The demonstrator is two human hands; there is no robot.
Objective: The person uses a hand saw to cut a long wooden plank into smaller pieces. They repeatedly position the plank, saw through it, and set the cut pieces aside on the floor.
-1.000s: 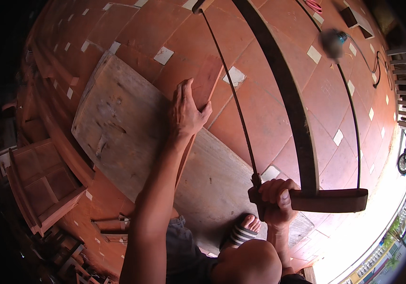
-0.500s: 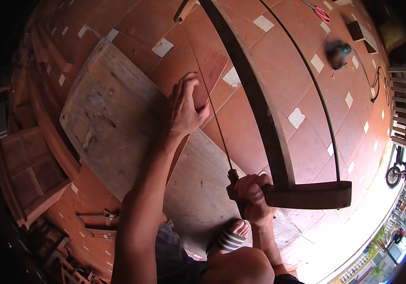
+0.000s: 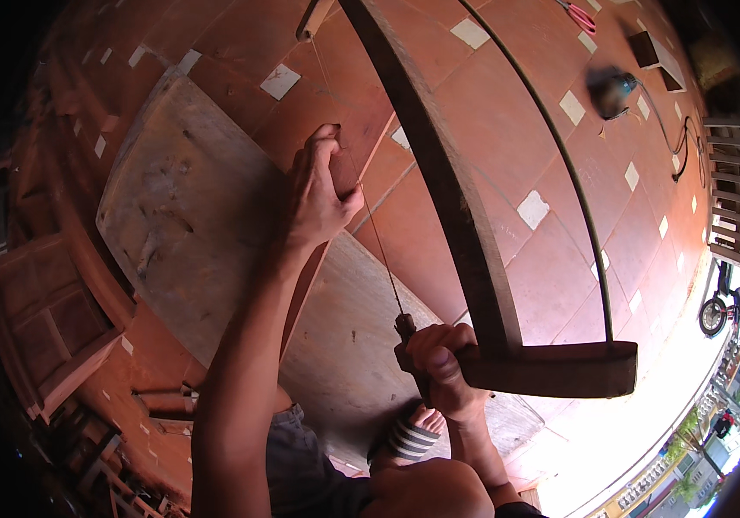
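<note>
my bare left hand [image 3: 322, 194] near the middle of the frame and bare right hand [image 3: 452, 371] below and right of it join slim, uncovered forearms [image 3: 240, 371]. at bottom centre i wear dark blue-grey cloth shorts [image 3: 305, 462] beside my rounded, bare knee [image 3: 439, 492]. my open-toed sandal has a broad dark strap [image 3: 411, 439] with pale stripes. black cloth [image 3: 518, 511] edges my right arm.

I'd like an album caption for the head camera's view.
Left hand gripping a red board over a plank, right hand gripping a frame saw.
</note>
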